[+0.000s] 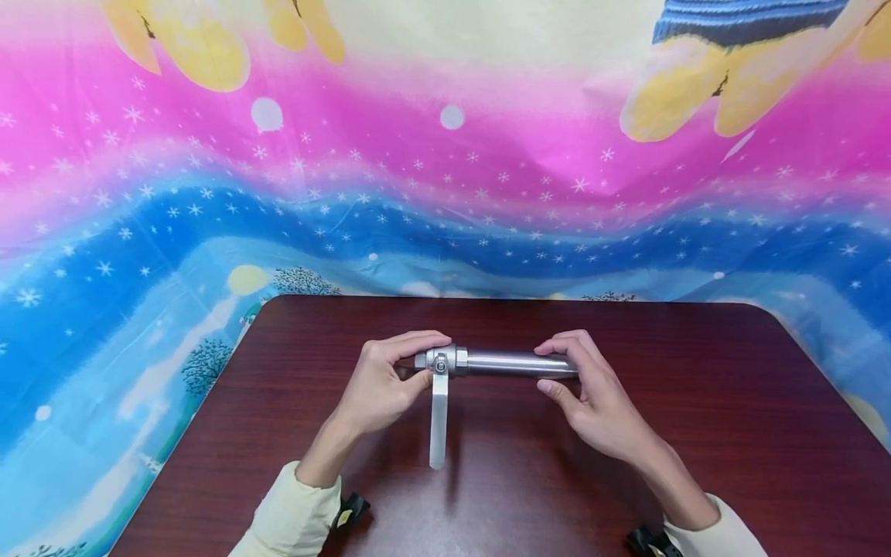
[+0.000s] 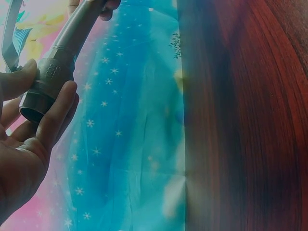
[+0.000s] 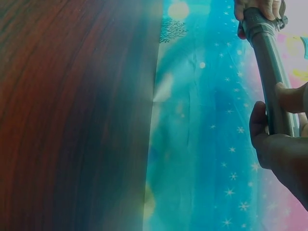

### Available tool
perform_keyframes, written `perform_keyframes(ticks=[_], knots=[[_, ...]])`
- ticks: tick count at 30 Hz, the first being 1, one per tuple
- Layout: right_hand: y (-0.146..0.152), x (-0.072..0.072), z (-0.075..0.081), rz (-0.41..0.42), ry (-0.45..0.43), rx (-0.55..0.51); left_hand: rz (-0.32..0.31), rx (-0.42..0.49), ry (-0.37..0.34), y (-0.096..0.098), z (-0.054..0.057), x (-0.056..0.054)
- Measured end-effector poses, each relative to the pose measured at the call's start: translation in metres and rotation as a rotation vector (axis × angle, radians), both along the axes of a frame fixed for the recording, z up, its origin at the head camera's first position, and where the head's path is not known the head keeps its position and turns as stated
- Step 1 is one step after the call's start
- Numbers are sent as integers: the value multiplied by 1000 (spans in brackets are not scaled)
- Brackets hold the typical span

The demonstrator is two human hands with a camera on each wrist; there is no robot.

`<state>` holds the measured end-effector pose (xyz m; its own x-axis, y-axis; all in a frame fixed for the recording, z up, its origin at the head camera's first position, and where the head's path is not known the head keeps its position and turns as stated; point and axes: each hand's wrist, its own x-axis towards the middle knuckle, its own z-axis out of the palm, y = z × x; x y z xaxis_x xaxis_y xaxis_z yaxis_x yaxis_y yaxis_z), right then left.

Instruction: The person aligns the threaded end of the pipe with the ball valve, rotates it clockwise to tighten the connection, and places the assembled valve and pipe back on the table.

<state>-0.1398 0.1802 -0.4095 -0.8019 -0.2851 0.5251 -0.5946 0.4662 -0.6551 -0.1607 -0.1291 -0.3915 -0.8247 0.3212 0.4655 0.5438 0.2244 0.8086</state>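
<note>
A metal ball valve with a flat lever handle is joined to a shiny steel pipe, both level above the table. My left hand grips the valve body between thumb and fingers at its left end. Toward the near side of the table points the lever. In the left wrist view the valve's open end faces the palm. My right hand holds the pipe near its right end, thumb below and fingers over the far side; that end is partly hidden by the hand.
The dark red-brown wooden table lies beneath both hands. Behind it hangs a colourful printed cloth with snowflakes, reaching down past the table's far and left edges. Black straps show at both pale sleeves.
</note>
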Motion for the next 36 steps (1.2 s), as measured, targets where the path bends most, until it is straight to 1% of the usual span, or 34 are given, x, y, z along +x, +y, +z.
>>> perform_keyframes(ticks=[7,16,25,36], knots=[[0,-2,0,-11,39,-18,3,-5,7,0,0,0],[1,-4,-4,-31,44,1,5,-5,6,0,0,0],[0,-2,-2,-25,17,-5,3,-6,4,0,0,0],[0,-1,-1,-15,13,16,9,-16,9,0,-1,-1]])
